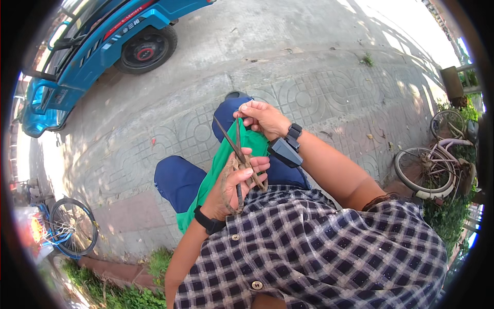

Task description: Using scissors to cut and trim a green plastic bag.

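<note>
A pair of old scissors (pixel 236 147) with long dark blades and wrapped, worn handles rests in my left hand (pixel 235 179). Its fingers and thumb are closed around the handles, and the blades point away from me, their tips apart. One tip reaches close to my right hand (pixel 265 118), whose thumb and fingers are pinched at the upper edge of a green cloth (pixel 253 140). Whether a thread is also in that pinch is too small to tell. The cloth lies over my lap and knees, passing behind the scissors and my left hand.
I sit with dark blue trousers (pixel 179 180) over paved ground (pixel 198 126). A blue three-wheeled vehicle (pixel 95 56) stands ahead on the left. One bicycle (pixel 74 226) is at the lower left; others, including a pinkish one (pixel 427 170), stand at the right beside green plants (pixel 445 221).
</note>
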Available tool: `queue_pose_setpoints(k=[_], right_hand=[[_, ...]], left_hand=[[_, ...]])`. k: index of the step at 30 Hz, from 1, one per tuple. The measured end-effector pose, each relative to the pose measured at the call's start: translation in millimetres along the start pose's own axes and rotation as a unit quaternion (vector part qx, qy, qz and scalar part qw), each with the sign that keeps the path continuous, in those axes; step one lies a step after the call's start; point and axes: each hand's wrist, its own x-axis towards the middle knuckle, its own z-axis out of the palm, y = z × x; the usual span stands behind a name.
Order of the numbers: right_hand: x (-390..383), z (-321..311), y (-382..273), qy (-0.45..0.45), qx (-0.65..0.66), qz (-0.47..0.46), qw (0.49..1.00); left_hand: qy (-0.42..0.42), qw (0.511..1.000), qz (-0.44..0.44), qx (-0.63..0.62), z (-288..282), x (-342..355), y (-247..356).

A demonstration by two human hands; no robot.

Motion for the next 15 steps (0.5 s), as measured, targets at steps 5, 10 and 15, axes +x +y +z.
queue_pose_setpoints(k=[5, 10, 15], right_hand=[[6.6, -7.4, 9.1, 0.02, 0.002, -0.013, 1.0], [6.1, -7.3, 17.1, 0.065, -0.01, -0.023, 0.998], [2.7, -4.5, 25.9, 0.073, -0.005, -0.057, 0.996]], left_hand=[[-0.015, 0.998, -0.041, -0.046, -3.4, 9.5, -5.1], [-0.011, 0.995, -0.067, -0.078, -9.3, 20.5, -10.0], [0.022, 0.996, -0.036, -0.076, -4.3, 32.8, -8.7]])
